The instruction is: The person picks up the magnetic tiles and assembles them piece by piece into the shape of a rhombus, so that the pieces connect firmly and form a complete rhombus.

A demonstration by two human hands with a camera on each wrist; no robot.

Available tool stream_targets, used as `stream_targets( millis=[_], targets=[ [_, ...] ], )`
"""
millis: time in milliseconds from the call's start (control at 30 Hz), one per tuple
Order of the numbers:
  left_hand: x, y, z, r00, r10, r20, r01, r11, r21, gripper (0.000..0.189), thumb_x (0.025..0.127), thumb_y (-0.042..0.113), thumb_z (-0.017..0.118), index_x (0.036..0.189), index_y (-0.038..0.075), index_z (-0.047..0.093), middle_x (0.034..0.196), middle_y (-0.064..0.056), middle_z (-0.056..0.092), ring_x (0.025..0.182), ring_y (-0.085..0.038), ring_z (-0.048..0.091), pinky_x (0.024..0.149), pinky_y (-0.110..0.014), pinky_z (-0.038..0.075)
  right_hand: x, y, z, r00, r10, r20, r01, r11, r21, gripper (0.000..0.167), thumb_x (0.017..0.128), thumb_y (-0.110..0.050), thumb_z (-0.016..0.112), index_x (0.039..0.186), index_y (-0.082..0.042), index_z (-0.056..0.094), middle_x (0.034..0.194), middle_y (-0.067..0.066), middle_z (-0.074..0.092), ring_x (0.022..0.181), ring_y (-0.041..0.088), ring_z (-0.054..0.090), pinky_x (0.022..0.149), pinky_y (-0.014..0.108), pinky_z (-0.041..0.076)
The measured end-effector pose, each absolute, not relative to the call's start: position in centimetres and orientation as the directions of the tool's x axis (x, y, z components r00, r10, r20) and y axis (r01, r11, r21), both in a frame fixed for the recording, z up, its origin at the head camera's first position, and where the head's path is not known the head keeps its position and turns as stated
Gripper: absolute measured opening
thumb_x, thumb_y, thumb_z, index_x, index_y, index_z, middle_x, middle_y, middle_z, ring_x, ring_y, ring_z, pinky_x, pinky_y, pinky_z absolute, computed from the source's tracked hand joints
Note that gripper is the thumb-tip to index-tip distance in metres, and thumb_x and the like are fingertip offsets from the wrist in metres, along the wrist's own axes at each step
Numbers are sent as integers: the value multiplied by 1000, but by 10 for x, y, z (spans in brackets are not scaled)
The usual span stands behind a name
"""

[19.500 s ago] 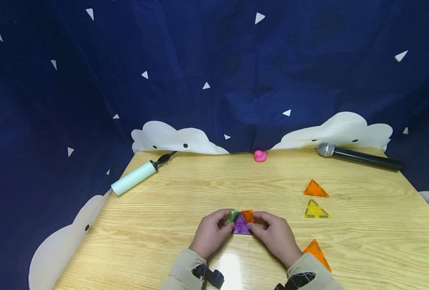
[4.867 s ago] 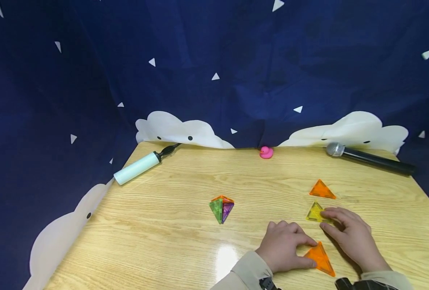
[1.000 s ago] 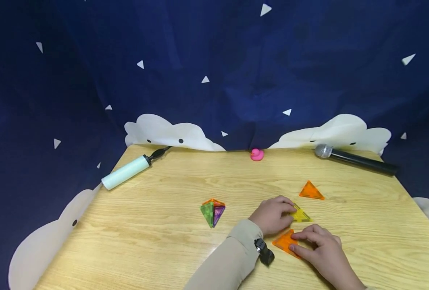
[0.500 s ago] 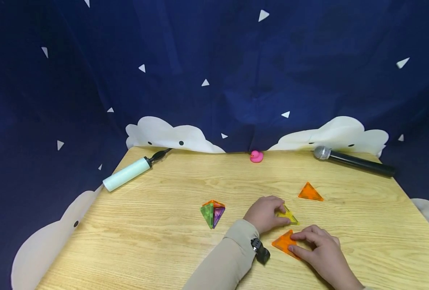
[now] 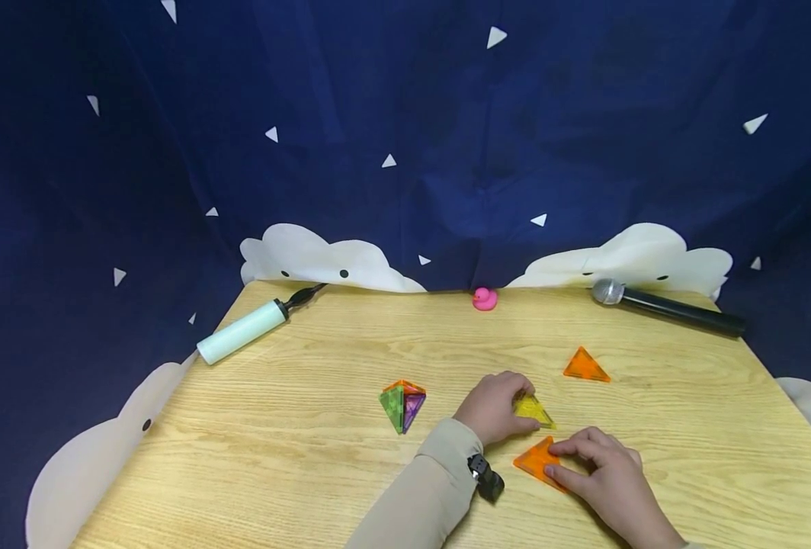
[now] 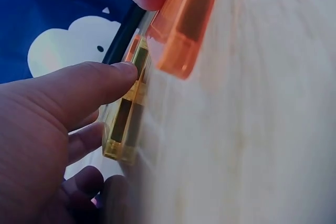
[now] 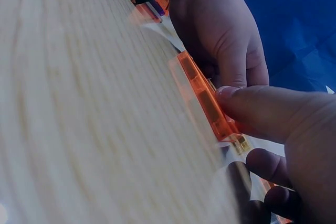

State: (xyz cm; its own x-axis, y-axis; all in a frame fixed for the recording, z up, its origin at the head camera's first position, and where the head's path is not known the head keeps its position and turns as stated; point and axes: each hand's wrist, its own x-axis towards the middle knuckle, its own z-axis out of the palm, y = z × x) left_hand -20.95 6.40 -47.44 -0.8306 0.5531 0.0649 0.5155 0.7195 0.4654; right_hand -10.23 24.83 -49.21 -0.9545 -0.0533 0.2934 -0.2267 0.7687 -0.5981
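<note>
My left hand [image 5: 492, 409] pinches a yellow translucent triangular magnetic tile [image 5: 535, 412] between thumb and fingers. In the left wrist view that yellow tile [image 6: 122, 124] lies on the table, the thumb on its near edge. Just nearer to me is an orange triangular tile [image 5: 536, 459], pinched at its right side by my right hand [image 5: 610, 474]. The right wrist view has this orange tile [image 7: 202, 95] flat on the wood, under the thumb. Left of both hands stands a small pyramid [image 5: 393, 406] of green, purple and orange triangular tiles.
Another orange triangular tile [image 5: 586, 367] lies behind the hands, to the right. Along the back are a pink toy duck [image 5: 485, 300] and a black microphone [image 5: 680, 311]. A pale hand pump [image 5: 244, 332] lies at the left edge of the wooden table [image 5: 275, 457].
Over the last second the left hand slid the yellow tile leftward, away from its former spot; the right hand stayed on the orange tile. Earlier, the pyramid was being held in both hands.
</note>
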Motion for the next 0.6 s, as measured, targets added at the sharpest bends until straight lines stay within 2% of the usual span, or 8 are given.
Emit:
stream_targets(
  millis=[167,400,600],
  targets=[
    [-207,63,-472,-854,520,28,474,755,453,54,85,48,78,130,24,63,130,10,59,119,-8,55,103,-21,40,-102,248,-492,-963,-51,266,-205,779,-593,25,72,-30,90,90,-35,74,91,-20,61,79,1,52,76,40,23],
    [-206,57,-468,-894,448,-34,380,795,472,61,81,47,82,135,23,63,125,3,55,110,-8,56,98,-22,44,-102,248,-491,-963,-51,263,-200,791,-578,25,72,-33,90,91,-33,73,92,-19,62,80,1,53,76,40,24],
    [-208,50,-466,-903,427,-54,347,796,496,60,78,44,85,129,21,65,118,3,55,101,-6,56,95,-20,45,-102,249,-490,-970,-56,237,-188,788,-587,25,74,-37,88,92,-32,73,93,-18,63,78,2,50,77,41,24]
  ],
)
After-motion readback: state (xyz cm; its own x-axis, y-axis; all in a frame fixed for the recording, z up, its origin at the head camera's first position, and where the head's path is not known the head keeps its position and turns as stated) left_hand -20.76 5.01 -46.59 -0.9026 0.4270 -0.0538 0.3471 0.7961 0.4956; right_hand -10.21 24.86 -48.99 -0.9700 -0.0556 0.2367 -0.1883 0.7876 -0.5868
